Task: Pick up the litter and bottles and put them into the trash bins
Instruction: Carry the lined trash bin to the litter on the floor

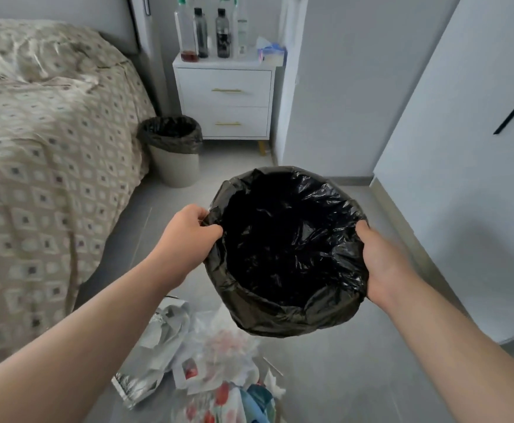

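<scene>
Both hands grip the trash bin (280,319): my left hand (188,236) pinches its black liner at the rim, my right hand (383,264) curls round the opposite side. It's held over the litter pile (213,361). Second bin (176,166) stands beside the bed (51,148); bottles (206,35) sit on the nightstand (225,96).

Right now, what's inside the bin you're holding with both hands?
Only the black liner shows inside the held bin, gripped at its rim by the left hand and right hand. No litter is visible, but the bottom is too dark to see.
</scene>
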A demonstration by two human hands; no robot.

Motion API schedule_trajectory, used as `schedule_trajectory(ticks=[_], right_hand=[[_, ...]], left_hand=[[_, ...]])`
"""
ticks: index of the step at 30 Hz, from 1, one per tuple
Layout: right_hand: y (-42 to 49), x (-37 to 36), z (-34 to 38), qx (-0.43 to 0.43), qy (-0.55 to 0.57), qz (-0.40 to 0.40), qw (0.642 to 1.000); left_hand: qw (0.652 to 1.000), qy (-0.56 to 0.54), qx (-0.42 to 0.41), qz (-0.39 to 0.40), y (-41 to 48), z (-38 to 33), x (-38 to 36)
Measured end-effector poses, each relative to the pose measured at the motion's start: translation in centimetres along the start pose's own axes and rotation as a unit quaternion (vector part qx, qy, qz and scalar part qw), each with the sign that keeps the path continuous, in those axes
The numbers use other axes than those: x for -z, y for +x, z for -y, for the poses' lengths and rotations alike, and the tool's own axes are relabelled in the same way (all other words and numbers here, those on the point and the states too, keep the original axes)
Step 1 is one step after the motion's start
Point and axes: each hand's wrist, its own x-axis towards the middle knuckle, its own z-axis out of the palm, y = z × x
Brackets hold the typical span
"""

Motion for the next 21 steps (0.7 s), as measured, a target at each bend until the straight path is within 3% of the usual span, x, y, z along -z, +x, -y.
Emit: schedule_trajectory(ticks=[14, 21], right_hand=[[1.3, 18.5, -13.7, -0.083, -0.019, -0.145, 0.986], [2.4, 21.8, -16.5, -0.097, -0.020, -0.169, 0.981]], left_hand=[[0.986, 0.037, 0.092, 0.137, -7.0, 10.9, -20.2], [0.983, 0.023, 0.101, 0.154, -7.3, 12.4, -25.0]])
